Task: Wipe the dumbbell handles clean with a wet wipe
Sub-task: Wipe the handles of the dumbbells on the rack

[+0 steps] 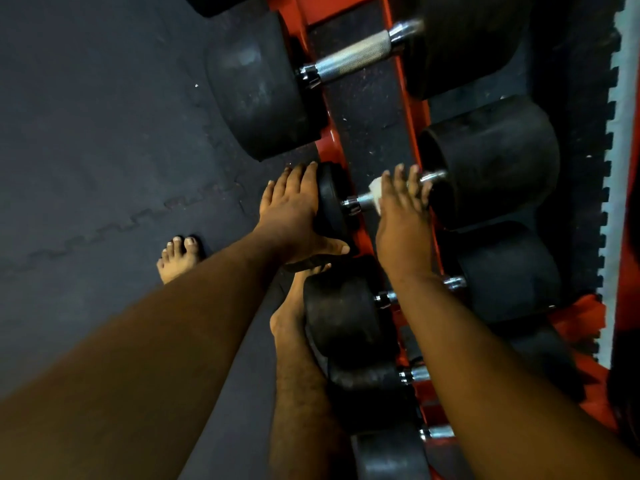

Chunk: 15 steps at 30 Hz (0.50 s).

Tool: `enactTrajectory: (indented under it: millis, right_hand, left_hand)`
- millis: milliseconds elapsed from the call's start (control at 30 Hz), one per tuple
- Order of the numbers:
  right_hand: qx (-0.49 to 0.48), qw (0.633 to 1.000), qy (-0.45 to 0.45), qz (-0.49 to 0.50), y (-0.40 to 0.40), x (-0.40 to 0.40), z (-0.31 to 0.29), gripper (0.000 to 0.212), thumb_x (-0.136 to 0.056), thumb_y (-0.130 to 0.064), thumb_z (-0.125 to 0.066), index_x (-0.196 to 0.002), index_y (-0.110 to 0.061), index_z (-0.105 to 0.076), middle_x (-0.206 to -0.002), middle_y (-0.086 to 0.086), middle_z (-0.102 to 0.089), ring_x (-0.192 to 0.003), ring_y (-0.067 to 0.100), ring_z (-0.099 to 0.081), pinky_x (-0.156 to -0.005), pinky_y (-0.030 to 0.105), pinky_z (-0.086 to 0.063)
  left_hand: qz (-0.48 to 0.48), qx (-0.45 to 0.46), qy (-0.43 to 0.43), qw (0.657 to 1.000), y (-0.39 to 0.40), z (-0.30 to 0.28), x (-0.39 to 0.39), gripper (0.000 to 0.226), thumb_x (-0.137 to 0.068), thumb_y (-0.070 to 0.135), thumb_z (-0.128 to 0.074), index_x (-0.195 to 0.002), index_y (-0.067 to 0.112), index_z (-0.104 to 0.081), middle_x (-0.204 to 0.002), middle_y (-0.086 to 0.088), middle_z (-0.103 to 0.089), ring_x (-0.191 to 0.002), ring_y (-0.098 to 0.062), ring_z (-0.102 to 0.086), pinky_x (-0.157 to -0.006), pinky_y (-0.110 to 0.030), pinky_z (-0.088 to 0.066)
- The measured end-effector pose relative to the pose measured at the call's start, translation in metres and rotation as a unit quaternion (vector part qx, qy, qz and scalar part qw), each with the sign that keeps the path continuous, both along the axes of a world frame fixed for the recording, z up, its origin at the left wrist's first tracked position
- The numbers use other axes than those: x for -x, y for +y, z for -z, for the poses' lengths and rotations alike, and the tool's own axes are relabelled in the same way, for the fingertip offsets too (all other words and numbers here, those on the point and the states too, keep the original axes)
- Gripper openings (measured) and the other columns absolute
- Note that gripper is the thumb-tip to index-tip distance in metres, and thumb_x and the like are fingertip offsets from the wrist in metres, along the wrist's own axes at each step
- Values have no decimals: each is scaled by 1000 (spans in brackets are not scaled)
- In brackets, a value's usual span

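A black dumbbell (491,157) lies across the red rack (412,109), its steel handle (360,201) mostly covered. My right hand (401,216) is wrapped over that handle with a white wet wipe (376,194) pressed under the fingers. My left hand (294,216) lies flat on the dumbbell's near black head (330,202), thumb curled under its rim. A larger dumbbell with a bare knurled handle (353,55) rests farther along the rack.
Several more black dumbbells (343,320) sit along the rack under my right forearm. Dark interlocking rubber floor mats (104,150) spread to the left. My bare feet (180,258) stand beside the rack. A pale strip (620,133) runs along the right edge.
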State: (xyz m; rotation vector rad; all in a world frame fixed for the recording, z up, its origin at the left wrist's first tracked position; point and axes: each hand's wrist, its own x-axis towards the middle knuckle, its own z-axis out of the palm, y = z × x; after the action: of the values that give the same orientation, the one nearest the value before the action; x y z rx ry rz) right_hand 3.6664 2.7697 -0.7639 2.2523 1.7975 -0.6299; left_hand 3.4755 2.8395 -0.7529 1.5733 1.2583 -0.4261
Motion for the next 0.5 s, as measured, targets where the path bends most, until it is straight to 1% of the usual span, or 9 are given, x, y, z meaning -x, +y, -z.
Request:
enactTrajectory:
  millis: [67, 133, 167, 233, 267, 300, 333, 433, 500]
  right_hand:
    - [9, 998, 38, -42, -9, 6, 1, 65, -92, 3, -47, -155, -9, -33, -163, 13, -28, -154, 29, -13, -124, 45, -6]
    - [18, 992, 102, -77, -22, 7, -2, 63, -93, 3, -47, -153, -12, -38, -161, 9, -34, -152, 29, -21, -123, 46, -17]
    - [27, 987, 146, -56, -28, 7, -6, 60, -94, 2, -45, -152, -13, -41, -159, 8, -37, -151, 28, -26, -121, 42, -22]
    - [-9, 967, 239, 86, -37, 7, -19, 46, -100, -5, -43, -145, -12, -52, -151, 7, -50, -144, 21, -41, -117, 26, -30]
    - [-48, 942, 271, 191, -40, 11, -29, 40, -104, -11, -43, -141, -12, -57, -144, 4, -57, -137, 15, -48, -112, 18, -33]
    - [-77, 906, 297, 293, -41, 17, -39, 35, -105, -15, -45, -137, -15, -61, -139, 0, -61, -130, 8, -53, -108, 14, -36]
    - [-95, 854, 333, 388, -41, 22, -49, 32, -106, -18, -47, -132, -20, -65, -134, -5, -64, -126, 5, -56, -106, 16, -40]
    - [-113, 688, 437, 568, -35, 42, -71, 24, -102, -25, -54, -114, -30, -74, -128, -4, -69, -125, 16, -60, -109, 40, -46]
    - [-129, 599, 487, 622, -32, 56, -93, 22, -102, -20, -54, -111, -24, -74, -123, 3, -71, -121, 23, -63, -104, 41, -50]
  left_hand:
    - [-3, -8, 3, 1000, -1, 1, 0, 147, -60, 67, -86, -162, 18, 9, -171, -7, 4, -157, -26, 10, -126, -48, 6]
    - [-2, -14, 4, 1000, -2, 0, 0, 146, -61, 66, -86, -162, 17, 7, -171, -7, 4, -157, -26, 9, -126, -47, 6]
    - [-1, -16, 0, 1000, -2, -2, 0, 144, -62, 65, -86, -162, 17, 7, -171, -7, 4, -157, -26, 9, -126, -47, 6]
    - [-3, -13, -11, 1000, -3, -3, 1, 141, -65, 63, -86, -162, 18, 5, -171, -7, 2, -157, -26, 8, -126, -47, 6]
    - [-10, -24, -17, 1000, -5, -7, 3, 138, -66, 62, -86, -162, 18, 3, -171, -7, 1, -157, -25, 6, -126, -46, 6]
    - [-28, -44, -26, 998, -8, -10, 4, 134, -68, 61, -85, -162, 18, -2, -170, -7, -3, -157, -25, 3, -126, -46, 4]
    - [-59, -72, -35, 995, -13, -16, 5, 126, -70, 60, -84, -162, 18, -9, -169, -7, -8, -156, -25, -2, -126, -45, -1]
    - [-140, -146, -44, 978, -34, -45, 5, 88, -79, 62, -74, -150, 23, -39, -156, -3, -36, -145, -22, -29, -117, -45, -26]
    - [-194, -63, -77, 976, -50, -68, 4, 60, -83, 63, -70, -129, 26, -56, -132, 0, -57, -124, -18, -51, -103, -41, -44]
